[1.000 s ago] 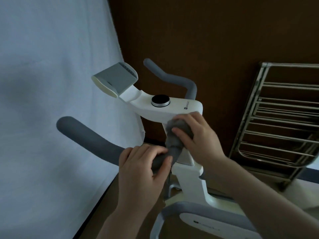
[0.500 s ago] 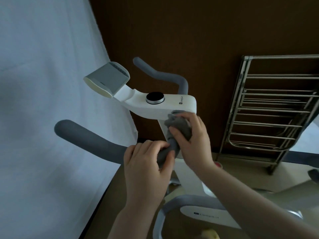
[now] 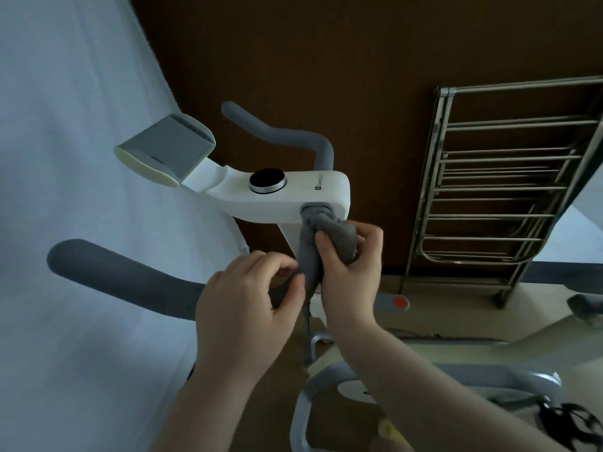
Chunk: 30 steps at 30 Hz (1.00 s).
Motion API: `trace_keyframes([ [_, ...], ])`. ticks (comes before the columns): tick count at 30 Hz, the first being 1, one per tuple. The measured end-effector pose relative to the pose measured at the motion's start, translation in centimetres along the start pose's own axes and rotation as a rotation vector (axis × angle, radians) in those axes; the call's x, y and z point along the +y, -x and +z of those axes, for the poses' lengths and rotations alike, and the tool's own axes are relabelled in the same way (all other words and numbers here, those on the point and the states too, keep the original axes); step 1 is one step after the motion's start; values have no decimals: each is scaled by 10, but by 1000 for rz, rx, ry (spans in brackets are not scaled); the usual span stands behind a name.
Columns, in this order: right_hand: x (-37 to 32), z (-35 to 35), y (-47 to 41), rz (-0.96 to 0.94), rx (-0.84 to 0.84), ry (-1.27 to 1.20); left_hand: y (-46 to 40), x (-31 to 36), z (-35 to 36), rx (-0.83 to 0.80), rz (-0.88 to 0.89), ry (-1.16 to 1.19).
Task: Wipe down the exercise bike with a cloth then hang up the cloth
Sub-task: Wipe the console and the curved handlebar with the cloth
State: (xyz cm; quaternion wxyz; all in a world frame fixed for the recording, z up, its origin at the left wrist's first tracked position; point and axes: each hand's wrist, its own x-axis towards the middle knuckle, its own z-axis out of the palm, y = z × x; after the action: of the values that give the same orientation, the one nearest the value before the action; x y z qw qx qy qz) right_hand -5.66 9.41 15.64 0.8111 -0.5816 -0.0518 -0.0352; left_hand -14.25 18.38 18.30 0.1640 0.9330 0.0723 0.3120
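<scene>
Right hand (image 3: 350, 262) grips cloth (image 3: 329, 246), bunched round the handlebar (image 3: 130, 275) joint just above the fist. Left hand (image 3: 248, 308) clasps the bar beside it; bar runs leftward. Rack (image 3: 509, 203) off right.

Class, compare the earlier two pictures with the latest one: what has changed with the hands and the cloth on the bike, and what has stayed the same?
The right hand has slid the grey cloth up the handlebar to its joint under the white console. The left hand, earlier wrapped round the bar, now pinches the cloth's lower end. Unchanged: the right hand's grip on the cloth, the bike, and the metal rack, bare of any cloth.
</scene>
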Motion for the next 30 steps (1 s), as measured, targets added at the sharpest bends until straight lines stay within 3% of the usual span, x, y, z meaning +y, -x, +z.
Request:
trace_keyframes([
  [3,2,5,-7,56,22,-29,-3,-2,-1,-49,73,-23],
  [7,7,-6,23,77,9,-194,4,1,3,16,62,-81],
  [12,5,4,-24,-29,-19,51,6,-1,9,89,100,-125],
  [16,18,-13,8,-118,-67,52,6,-1,9,107,101,-115],
  [24,11,-2,-21,-260,-153,350,6,-1,10,105,106,-137],
  [27,14,-22,9,-439,-265,389,6,0,9,106,100,-131],
  [30,9,-22,-31,-535,-390,577,5,-1,11,115,106,-136],
])
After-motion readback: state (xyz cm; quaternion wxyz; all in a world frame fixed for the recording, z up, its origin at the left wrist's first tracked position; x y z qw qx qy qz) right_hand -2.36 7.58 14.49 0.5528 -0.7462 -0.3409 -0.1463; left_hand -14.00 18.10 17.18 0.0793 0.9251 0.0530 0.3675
